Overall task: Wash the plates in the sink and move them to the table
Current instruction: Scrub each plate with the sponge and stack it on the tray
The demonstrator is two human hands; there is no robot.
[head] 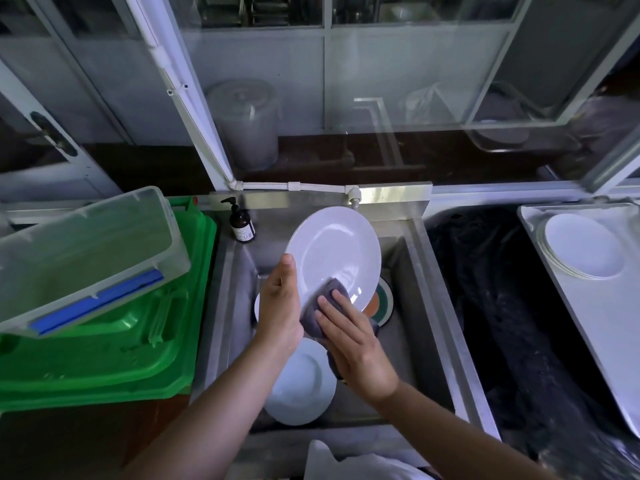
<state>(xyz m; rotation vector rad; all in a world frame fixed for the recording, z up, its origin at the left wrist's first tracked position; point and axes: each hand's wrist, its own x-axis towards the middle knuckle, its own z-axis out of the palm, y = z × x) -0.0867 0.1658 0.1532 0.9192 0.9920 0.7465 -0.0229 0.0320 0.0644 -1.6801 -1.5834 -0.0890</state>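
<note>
Head view looks down into a steel sink [434, 271], where the left hand [280, 306] grips a white oval plate [337, 252] by its lower left edge, thumb along the rim, holding it tilted above the basin. The right hand [353, 344] presses a grey cloth [320, 311] against the plate's lower rim, fingers laid over the cloth and curled round its fold. Below the hands, a second white plate [304, 384] lies in the basin near its front wall, and a dish with an orange and green pattern [381, 299] shows partly behind the held plate. A dark pump bottle [241, 221] stands at the sink's back left corner, just beside a green plastic lid [121, 341] that bears a clear storage box [86, 251]. To the right, past a dark cloth-covered stretch, a stack of white plates [581, 247] rests on a pale table [595, 327].
</note>
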